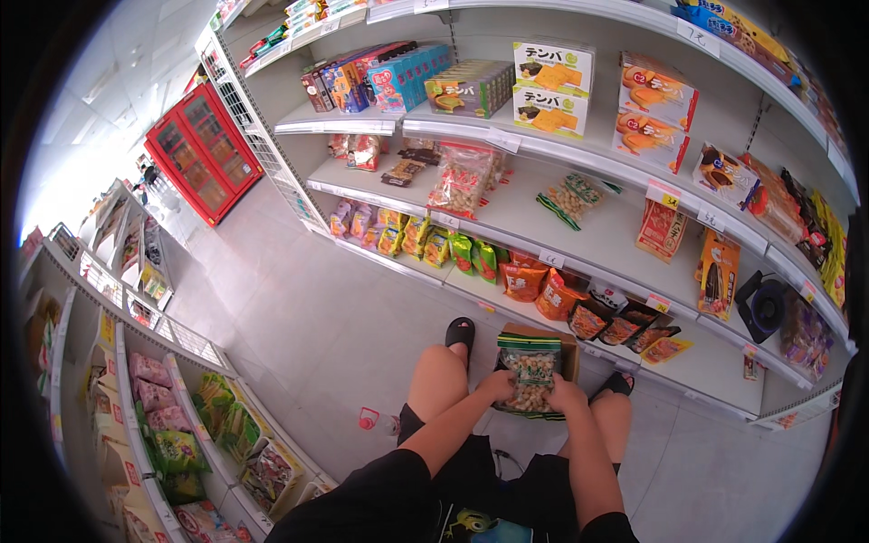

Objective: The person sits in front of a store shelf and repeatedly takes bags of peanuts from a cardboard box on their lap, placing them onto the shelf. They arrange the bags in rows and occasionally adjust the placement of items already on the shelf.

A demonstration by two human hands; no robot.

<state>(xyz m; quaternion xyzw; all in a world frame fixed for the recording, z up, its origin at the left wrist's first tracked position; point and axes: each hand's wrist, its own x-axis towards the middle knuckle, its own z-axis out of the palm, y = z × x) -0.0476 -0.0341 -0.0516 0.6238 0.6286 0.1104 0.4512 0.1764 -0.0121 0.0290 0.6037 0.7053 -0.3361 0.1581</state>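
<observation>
Between my knees I hold a clear bag of nuts with green-striped ends (534,373) in both hands. My left hand (501,385) grips its left edge and my right hand (565,394) its right edge. Just beneath and behind the bag is an open cardboard box (571,353) on the floor; its contents are mostly hidden. A similar green-edged bag of nuts (577,197) lies on the middle shelf in front, and red-printed bags of nuts (461,183) lie to its left.
Shelves (502,237) with snack packets and boxes curve around in front. A black fan (762,305) stands on the shelf at right. A bottle with a red cap (370,419) is on the floor by my left leg. Another snack rack (159,380) is at left, a red display fridge (204,153) beyond.
</observation>
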